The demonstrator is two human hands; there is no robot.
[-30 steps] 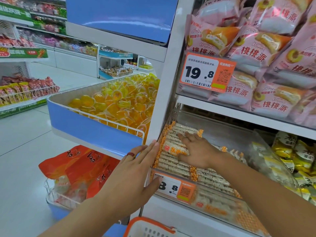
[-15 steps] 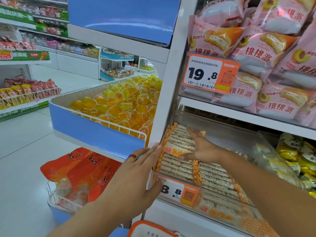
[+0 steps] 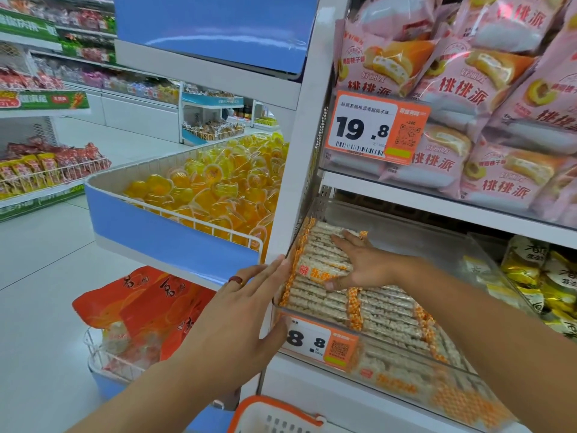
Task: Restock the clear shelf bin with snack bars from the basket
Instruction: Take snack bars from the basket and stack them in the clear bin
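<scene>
Now the right hand (image 3: 359,267) reaches into the clear shelf bin (image 3: 487,264) and holds a small stack of snack bars (image 3: 324,260) — fingers spread over the top, thumb tucked under the near edge. The left hand (image 3: 246,310) is flat and open, fingers straight, pressing on the bin's left front corner, holding nothing. More bars already lie in rows in the bin. The basket (image 3: 274,415) peeks in at the bottom; I cannot see what is in it. These bars look light. Their wrappers look shiny and slippery, and the puffed bits inside may crumble — so hold them by the long sides and do not squeeze hard.
</scene>
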